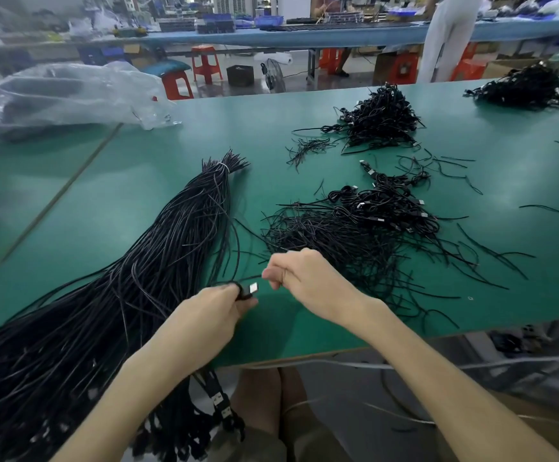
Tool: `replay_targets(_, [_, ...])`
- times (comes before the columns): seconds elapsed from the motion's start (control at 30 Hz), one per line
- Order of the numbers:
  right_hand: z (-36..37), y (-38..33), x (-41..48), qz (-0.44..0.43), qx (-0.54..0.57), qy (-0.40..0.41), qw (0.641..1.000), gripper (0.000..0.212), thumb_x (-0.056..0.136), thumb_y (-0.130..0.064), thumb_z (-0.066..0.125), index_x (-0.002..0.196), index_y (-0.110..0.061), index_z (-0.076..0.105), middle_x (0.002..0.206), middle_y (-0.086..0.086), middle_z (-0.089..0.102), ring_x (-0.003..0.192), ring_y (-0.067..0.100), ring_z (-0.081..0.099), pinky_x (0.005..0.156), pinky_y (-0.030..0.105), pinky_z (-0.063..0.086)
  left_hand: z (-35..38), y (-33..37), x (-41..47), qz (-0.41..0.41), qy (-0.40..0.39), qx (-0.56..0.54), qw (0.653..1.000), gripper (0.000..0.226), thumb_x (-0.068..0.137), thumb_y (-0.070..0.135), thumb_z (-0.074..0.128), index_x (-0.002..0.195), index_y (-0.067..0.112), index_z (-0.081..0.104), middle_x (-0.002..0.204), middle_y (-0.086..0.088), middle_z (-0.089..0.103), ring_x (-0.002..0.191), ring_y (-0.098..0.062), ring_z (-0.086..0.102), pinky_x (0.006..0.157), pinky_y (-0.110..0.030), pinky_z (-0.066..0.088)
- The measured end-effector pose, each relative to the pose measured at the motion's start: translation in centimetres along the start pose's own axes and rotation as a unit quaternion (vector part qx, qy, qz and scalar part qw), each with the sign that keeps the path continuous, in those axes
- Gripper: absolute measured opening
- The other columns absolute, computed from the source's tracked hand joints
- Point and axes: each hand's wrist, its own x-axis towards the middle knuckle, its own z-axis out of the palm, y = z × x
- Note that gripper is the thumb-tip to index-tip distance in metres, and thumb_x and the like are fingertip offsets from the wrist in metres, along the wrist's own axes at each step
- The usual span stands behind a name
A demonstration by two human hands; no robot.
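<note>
Item 1: USB cable (253, 289), black with a silver plug, held above the desk (131, 195) near its front edge, at 6 o'clock.
Your left hand (216, 313): grip closed round the cable just behind the plug.
Your right hand (300, 275): grip pinching its thin strand, at 2 o'clock of the left.
Item 2: tied cable bundle (158, 261), at 9 o'clock.
Item 3: pile of coiled cables (381, 215), at 1 o'clock.

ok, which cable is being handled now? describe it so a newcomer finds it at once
On the green table, find the near edge, between the long tied bundle on the left and the tangled pile on the right. There the left hand grips a small coiled cable, a strand running to the right hand. It alone is lifted, silver plug showing between the hands.
</note>
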Motion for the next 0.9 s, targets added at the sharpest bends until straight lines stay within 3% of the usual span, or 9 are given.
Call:
replay_targets(0.07, [-0.1,-1.0,0.2,-0.025,0.029,0.051,0.998,0.032,0.105,-0.021,0.057,0.074,-0.014,0.061,0.064,-0.019,0.055,0.061,0.001,0.05,0.073,0.013,0.032,0.7,-0.1,0.5,0.034,0.09,-0.057,0.994,0.021,0.106,0.033,0.052,0.11,0.018,0.065,0.107,0.014,0.059,0.104,-0.021,0.063,0.079,-0.023,0.043])
replay_targets(0.13, [0.2,-2.0,0.5,-0.039,0.089,0.083,0.992,0.031,0.105,-0.011,0.056,0.074,-0.013,0.059,0.066,-0.017,0.06,0.064,0.0,0.052,0.072,0.013,0.034,1.1,-0.3,0.9,0.112,0.155,-0.109,0.976,0.015,0.105,0.021,0.056,0.11,0.014,0.069,0.117,0.017,0.061,0.114,-0.015,0.059,0.085,-0.012,0.038])
replay_targets(0.2, [0.7,-2.9,0.4,-0.039,0.183,0.092,0.978,0.03,0.105,-0.003,0.053,0.075,0.001,0.059,0.076,0.002,0.068,0.071,0.004,0.059,0.073,0.02,0.045,1.0,-0.3,1.4,0.174,0.151,-0.194,0.953,0.021,0.105,0.011,0.054,0.096,0.027,0.064,0.112,0.035,0.062,0.109,0.002,0.06,0.087,-0.009,0.04])
replay_targets(0.3, [1.2,-3.1,-0.1,-0.025,0.293,0.096,0.951,0.035,0.106,-0.007,0.05,0.073,0.003,0.055,0.067,-0.009,0.061,0.066,0.0,0.056,0.066,0.01,0.043,0.9,-1.0,2.3,0.2,0.111,-0.22,0.948,0.036,0.108,0.007,0.047,0.138,0.024,0.057,0.139,0.054,0.037,0.136,0.026,0.027,0.119,-0.01,0.021])
replay_targets(0.43, [1.5,-2.9,-0.9,0.002,0.316,0.099,0.943,0.043,0.106,-0.028,0.048,0.072,-0.002,0.057,0.061,-0.012,0.048,0.057,0.006,0.039,0.058,0.017,0.034,0.5,-1.6,2.8,0.224,0.091,-0.193,0.951,0.059,0.107,0.001,0.044,0.16,0.025,0.032,0.162,0.024,0.028,0.147,0.017,0.014,0.121,-0.01,0.003])
replay_targets(0.57, [1.8,-3.1,-1.1,0.0,0.338,0.114,0.934,0.042,0.103,-0.033,0.046,0.072,-0.007,0.057,0.063,-0.009,0.05,0.057,0.008,0.04,0.059,0.018,0.035,0.8,-1.8,2.8,0.228,0.092,-0.197,0.949,0.063,0.107,-0.001,0.042,0.158,0.035,0.031,0.16,0.032,0.025,0.145,0.021,0.007,0.12,-0.009,0.002])
replay_targets(0.67, [1.7,-3.2,-1.2,-0.005,0.35,0.112,0.93,0.041,0.102,-0.036,0.045,0.072,-0.011,0.056,0.065,-0.006,0.051,0.058,0.008,0.04,0.058,0.018,0.035,0.9,-2.2,2.5,0.188,0.054,-0.233,0.953,0.043,0.111,0.016,0.039,0.15,0.03,0.047,0.16,0.036,0.024,0.151,0.01,0.004,0.128,-0.026,0.007])
replay_targets(0.73, [2.0,-3.3,-1.2,-0.009,0.342,0.101,0.934,0.04,0.104,-0.035,0.046,0.071,-0.014,0.056,0.065,-0.007,0.051,0.058,0.009,0.04,0.059,0.019,0.035,0.9,-1.8,2.0,0.213,0.045,-0.303,0.928,0.043,0.111,0.025,0.035,0.153,0.024,0.044,0.163,0.018,0.031,0.152,-0.001,0.013,0.127,-0.033,0.012])
replay_targets(0.9, [3.5,-3.6,-1.4,0.004,0.35,0.086,0.933,0.04,0.107,-0.028,0.046,0.072,-0.011,0.056,0.061,-0.008,0.049,0.057,0.009,0.04,0.058,0.021,0.034,1.4,1.0,1.1,0.225,0.026,-0.579,0.783,0.057,0.108,0.039,0.029,0.156,0.01,0.038,0.16,-0.002,0.045,0.151,-0.019,0.036,0.115,-0.028,0.04])
